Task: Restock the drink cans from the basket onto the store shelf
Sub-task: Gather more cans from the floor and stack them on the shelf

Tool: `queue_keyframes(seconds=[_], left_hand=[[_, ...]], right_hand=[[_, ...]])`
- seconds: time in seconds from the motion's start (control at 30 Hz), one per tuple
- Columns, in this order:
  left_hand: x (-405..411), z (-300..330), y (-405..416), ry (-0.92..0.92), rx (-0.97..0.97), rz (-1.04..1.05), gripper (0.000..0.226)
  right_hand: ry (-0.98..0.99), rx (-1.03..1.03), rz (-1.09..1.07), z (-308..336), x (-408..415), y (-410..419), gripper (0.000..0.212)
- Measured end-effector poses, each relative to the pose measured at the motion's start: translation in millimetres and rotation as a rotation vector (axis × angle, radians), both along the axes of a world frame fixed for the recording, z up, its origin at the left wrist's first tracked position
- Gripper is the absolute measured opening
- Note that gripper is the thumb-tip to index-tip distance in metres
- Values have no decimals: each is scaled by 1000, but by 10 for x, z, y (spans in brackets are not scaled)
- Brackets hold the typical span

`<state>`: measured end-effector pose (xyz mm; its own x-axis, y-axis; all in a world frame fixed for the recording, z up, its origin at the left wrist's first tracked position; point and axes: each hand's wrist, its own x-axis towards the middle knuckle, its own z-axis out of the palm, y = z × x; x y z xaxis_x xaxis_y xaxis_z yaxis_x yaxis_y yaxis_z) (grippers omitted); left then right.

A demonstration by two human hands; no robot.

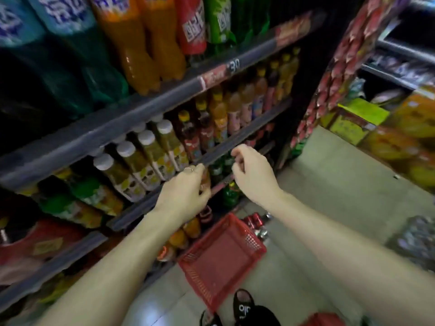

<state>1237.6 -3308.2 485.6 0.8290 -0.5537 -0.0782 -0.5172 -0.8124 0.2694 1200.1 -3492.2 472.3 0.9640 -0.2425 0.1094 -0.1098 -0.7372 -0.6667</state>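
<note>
The left hand (186, 191) curled its fingers round an orange can (206, 181) at the shelf (244, 135) edge, apparently to seat it. The right hand (251, 172) hung nearby, fingers loosely curled, empty. The red basket (221, 260) sat below on the floor.

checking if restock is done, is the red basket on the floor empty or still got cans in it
Empty, as far as shows: the red basket has a bare bottom, with no cans visible inside. It sits on the floor beside the shelf.
</note>
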Motion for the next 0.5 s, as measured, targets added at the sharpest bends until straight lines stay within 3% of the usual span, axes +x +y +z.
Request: queue_keyframes(seconds=[0.23, 0.5], left_hand=[[-138, -620, -179, 229, 15, -45, 29], [-91, -1020, -982, 351, 65, -34, 34]], right_hand=[[235, 50, -192, -676, -338, -327, 19], [320, 64, -267, -1183, -364, -1127, 22]])
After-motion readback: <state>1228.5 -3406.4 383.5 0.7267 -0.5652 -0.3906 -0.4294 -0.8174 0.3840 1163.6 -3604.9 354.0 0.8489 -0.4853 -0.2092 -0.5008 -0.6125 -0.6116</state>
